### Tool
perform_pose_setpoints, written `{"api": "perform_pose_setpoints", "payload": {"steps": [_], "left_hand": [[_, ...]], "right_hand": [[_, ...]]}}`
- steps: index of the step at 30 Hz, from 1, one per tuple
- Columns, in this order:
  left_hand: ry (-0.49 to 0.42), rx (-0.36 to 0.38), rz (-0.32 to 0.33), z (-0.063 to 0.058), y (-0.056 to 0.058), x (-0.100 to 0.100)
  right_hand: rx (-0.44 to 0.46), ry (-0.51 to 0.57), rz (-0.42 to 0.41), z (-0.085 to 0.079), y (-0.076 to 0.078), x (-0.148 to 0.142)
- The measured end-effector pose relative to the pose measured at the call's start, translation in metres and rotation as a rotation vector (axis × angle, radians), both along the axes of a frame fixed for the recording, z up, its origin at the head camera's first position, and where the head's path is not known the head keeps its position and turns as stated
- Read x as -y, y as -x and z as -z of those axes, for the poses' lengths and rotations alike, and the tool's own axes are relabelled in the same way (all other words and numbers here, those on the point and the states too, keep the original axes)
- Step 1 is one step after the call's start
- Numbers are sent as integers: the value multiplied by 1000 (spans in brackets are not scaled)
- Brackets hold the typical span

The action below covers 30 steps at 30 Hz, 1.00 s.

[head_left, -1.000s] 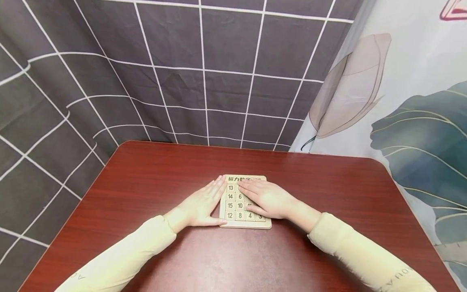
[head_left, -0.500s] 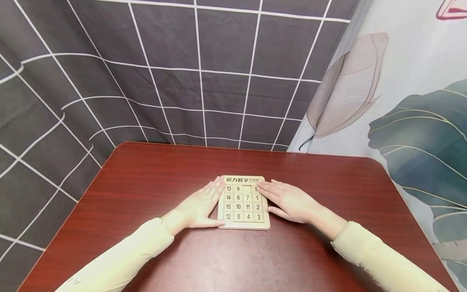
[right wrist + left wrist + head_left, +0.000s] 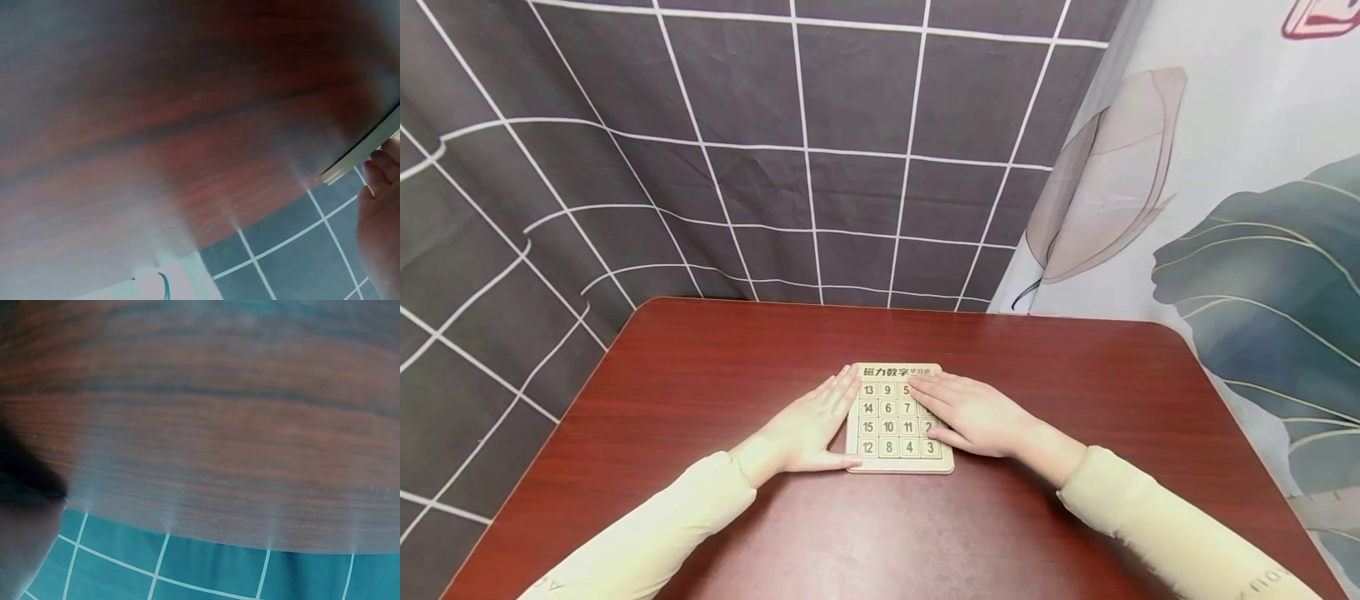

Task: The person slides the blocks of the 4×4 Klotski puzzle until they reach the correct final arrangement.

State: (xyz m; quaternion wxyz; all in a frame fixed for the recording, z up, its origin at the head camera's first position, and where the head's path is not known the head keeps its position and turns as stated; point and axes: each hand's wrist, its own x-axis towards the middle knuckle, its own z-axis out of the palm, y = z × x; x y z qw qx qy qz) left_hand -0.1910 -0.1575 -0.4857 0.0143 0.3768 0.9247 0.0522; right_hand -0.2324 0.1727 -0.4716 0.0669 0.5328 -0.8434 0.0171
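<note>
A pale number sliding puzzle point(image 3: 900, 467) lies flat on the table, rows of square numbered tiles below a printed heading. My left hand point(image 3: 805, 427) rests along its left edge, fingers straight, thumb spread to the lower left corner. Over the puzzle's upper right stretches my right hand point(image 3: 981, 414), straight fingers on the tiles, fingertips right beside the 5 tile point(image 3: 906, 390). Those fingers hide the top right cell and part of the right column. In the right wrist view the puzzle's side edge point(image 3: 359, 153) shows next to the right-hand fingers point(image 3: 378, 178).
The reddish-brown wooden table point(image 3: 880, 542) spreads around the puzzle. Behind and to the left hangs a dark cloth point(image 3: 737, 100) with a white grid. A white curtain point(image 3: 1225, 250) with leaf prints hangs at the right.
My right hand drew back right off the tiles, then came left over them again. The 5 tile has slid left into the gap in the top row. The left hand has stayed at the edge.
</note>
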Motion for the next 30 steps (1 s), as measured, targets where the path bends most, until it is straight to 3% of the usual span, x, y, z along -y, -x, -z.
{"api": "perform_pose_setpoints", "payload": {"steps": [5, 16, 30], "left_hand": [[11, 14, -7, -1, 0, 0], [7, 4, 0, 0, 1, 0], [27, 16, -9, -4, 0, 0]], "right_hand": [[2, 22, -2, -4, -4, -4], [-78, 68, -92, 1, -18, -24], [-37, 30, -14, 0, -2, -16]]}}
